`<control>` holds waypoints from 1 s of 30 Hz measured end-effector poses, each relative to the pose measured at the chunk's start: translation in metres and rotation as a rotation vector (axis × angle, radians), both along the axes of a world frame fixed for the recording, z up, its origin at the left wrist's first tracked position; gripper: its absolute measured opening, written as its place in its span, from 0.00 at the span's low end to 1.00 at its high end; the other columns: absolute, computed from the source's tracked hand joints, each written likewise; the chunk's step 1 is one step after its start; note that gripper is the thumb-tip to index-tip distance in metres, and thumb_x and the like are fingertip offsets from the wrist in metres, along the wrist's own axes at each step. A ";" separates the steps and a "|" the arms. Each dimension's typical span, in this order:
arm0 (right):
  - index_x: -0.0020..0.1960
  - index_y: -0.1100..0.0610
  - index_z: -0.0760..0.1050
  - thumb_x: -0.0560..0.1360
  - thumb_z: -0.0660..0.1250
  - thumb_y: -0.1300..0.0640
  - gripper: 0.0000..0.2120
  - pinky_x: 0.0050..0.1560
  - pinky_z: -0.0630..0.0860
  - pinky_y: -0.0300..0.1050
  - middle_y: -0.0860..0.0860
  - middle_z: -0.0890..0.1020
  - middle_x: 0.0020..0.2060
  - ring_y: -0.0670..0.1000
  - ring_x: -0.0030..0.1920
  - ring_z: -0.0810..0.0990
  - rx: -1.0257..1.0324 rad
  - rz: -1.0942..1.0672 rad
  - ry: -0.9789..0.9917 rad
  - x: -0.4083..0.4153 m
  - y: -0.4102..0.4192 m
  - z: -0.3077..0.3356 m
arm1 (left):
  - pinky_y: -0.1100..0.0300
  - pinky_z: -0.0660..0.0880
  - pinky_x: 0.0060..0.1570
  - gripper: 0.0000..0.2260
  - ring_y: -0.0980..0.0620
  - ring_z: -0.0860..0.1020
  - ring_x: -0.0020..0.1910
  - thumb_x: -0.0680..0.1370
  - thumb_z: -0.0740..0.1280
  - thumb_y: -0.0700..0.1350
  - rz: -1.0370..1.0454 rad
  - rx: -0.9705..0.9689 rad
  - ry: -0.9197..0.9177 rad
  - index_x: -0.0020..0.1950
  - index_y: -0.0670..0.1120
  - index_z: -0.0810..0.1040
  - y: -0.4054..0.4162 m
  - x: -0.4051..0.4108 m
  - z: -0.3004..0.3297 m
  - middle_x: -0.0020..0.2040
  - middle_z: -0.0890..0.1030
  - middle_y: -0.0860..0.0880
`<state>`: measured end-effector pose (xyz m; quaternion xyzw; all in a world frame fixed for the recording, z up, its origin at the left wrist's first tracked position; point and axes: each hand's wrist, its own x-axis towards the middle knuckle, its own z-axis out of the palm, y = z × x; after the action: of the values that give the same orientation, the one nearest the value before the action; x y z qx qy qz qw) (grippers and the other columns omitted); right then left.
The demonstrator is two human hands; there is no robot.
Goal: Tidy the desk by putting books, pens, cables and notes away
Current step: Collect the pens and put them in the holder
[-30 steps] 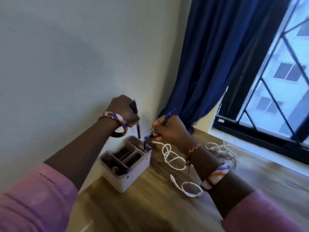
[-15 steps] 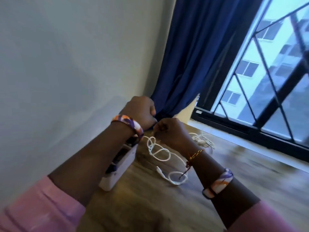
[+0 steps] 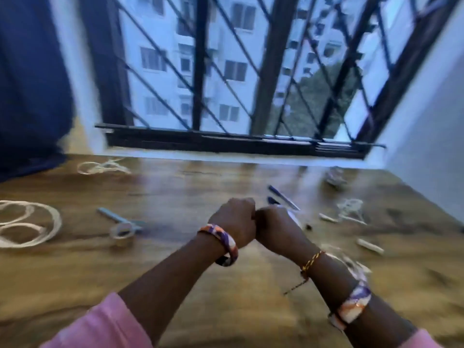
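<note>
Over the middle of the wooden desk, my left hand and my right hand are closed fists that touch knuckle to knuckle. Nothing shows inside either fist. Two dark blue pens lie just beyond my right hand. A coiled white cable rests at the desk's left edge. Another white cable lies at the back left near the curtain. A third white cable is on the right. The whole view is motion-blurred.
A tape roll and a grey-blue tool lie left of centre. Small pale sticks and a blurred object sit on the right. A barred window backs the desk, with a blue curtain left and a white wall right.
The view has swung right, from the corner with the white organizer to the desk's middle. The pens held a second ago are gone from my hands, and both fists moved along, still together.
</note>
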<state>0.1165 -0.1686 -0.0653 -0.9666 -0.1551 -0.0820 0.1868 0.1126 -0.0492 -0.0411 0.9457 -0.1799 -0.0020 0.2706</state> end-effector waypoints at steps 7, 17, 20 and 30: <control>0.38 0.59 0.80 0.70 0.69 0.62 0.04 0.32 0.66 0.26 0.45 0.75 0.28 0.35 0.30 0.74 0.294 -0.226 0.107 -0.049 -0.165 -0.010 | 0.63 0.67 0.45 0.08 0.49 0.79 0.51 0.74 0.67 0.44 -0.223 0.024 0.054 0.47 0.41 0.82 -0.146 0.001 -0.007 0.49 0.83 0.45; 0.30 0.47 0.76 0.69 0.69 0.63 0.14 0.35 0.67 0.29 0.43 0.78 0.28 0.40 0.31 0.75 0.343 -0.362 0.115 -0.059 -0.287 -0.054 | 0.58 0.70 0.47 0.13 0.42 0.77 0.53 0.75 0.67 0.47 0.090 0.194 0.119 0.53 0.39 0.79 -0.227 0.111 -0.023 0.53 0.80 0.40; 0.38 0.53 0.79 0.70 0.69 0.62 0.05 0.35 0.67 0.27 0.41 0.76 0.28 0.37 0.32 0.75 0.334 -0.354 0.167 -0.044 -0.326 -0.052 | 0.53 0.73 0.53 0.11 0.41 0.76 0.57 0.75 0.63 0.43 0.260 0.298 0.117 0.53 0.39 0.78 -0.233 0.153 -0.035 0.57 0.78 0.38; 0.51 0.59 0.79 0.72 0.68 0.61 0.09 0.55 0.74 0.45 0.56 0.82 0.49 0.53 0.52 0.79 0.161 -0.571 0.149 0.032 -0.460 -0.048 | 0.49 0.72 0.55 0.16 0.38 0.72 0.60 0.76 0.63 0.46 0.537 0.437 0.060 0.60 0.40 0.75 -0.295 0.193 -0.050 0.61 0.73 0.37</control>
<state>0.1484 -0.6290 -0.1134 -0.9566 0.1438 -0.0722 0.2431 0.3052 -0.3444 -0.0909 0.9944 0.0879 0.0029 0.0580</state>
